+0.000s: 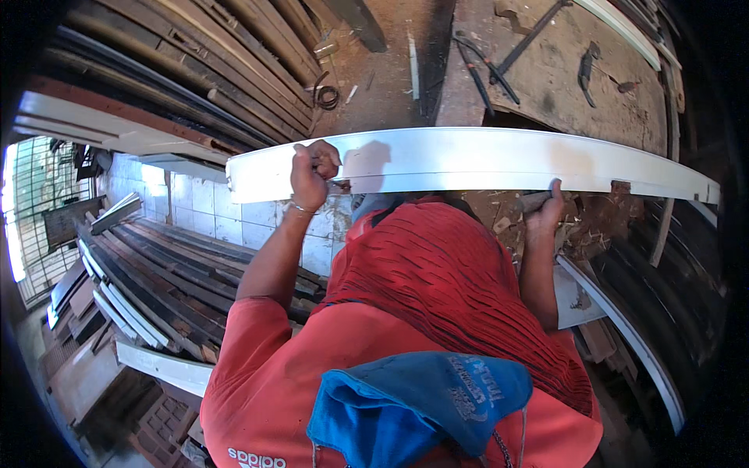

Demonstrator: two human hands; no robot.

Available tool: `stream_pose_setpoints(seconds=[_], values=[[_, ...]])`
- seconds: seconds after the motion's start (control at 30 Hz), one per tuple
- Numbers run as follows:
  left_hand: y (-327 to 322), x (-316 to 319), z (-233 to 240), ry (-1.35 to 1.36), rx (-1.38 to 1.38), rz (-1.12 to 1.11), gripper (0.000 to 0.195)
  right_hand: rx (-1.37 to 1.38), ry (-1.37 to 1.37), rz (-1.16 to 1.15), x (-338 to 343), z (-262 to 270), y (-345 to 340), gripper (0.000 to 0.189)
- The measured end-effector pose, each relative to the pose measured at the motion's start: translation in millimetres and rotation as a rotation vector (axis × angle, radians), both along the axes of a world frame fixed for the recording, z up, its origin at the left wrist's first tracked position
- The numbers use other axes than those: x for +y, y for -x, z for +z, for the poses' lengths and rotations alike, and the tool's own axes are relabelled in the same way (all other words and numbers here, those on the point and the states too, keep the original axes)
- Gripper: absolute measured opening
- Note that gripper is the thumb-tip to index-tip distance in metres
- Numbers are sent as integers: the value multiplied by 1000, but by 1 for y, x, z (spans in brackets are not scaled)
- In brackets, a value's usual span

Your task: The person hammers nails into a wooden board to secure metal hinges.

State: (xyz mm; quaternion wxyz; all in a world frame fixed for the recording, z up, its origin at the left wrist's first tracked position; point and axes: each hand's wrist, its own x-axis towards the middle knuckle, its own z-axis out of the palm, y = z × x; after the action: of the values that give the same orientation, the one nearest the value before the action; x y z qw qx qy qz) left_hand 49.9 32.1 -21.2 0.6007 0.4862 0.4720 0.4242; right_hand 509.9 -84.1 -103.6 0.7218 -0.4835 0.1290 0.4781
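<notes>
A long white board (445, 158) with a grooved face stretches across in front of me, bowed by the lens. My left hand (313, 169) is curled into a fist over the board's left part, with a bracelet at the wrist. Beside the fist, a small dark piece shows at a brown notch (344, 186) in the near edge; whether the hand holds it is unclear. My right hand (544, 210) grips the near edge further right, thumb up against the board and fingers mostly hidden. Next to it, a rounded brown piece (532, 202) pokes out below the edge. Another brown notch (620, 187) lies further right.
Beyond the board, a wooden workbench (550, 76) carries orange-and-black-handled pincers (480, 67), a hammer (587, 73) and a screwdriver (627, 86). Long timbers (193, 58) fill the far left; more planks (175, 275) are stacked at left. Dark panels (661, 281) stand at right.
</notes>
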Motion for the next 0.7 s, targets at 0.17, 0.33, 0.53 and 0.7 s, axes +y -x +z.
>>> stream_pose_setpoints(seconds=[0.17, 0.33, 0.53, 0.7], values=[[-19, -37, -9, -262, 192, 58, 81, -90, 65, -4, 2, -13, -1, 48], [-73, -35, -5, -372, 376, -153, 49, -82, 112, -27, 9, -3, 11, 51], [-108, -19, -4, -274, 584, -356, 52, -174, 213, 94, 3, -5, 3, 47], [-85, -15, -10, -330, 344, -361, 42, -301, 283, -4, -13, -13, 5, 34]])
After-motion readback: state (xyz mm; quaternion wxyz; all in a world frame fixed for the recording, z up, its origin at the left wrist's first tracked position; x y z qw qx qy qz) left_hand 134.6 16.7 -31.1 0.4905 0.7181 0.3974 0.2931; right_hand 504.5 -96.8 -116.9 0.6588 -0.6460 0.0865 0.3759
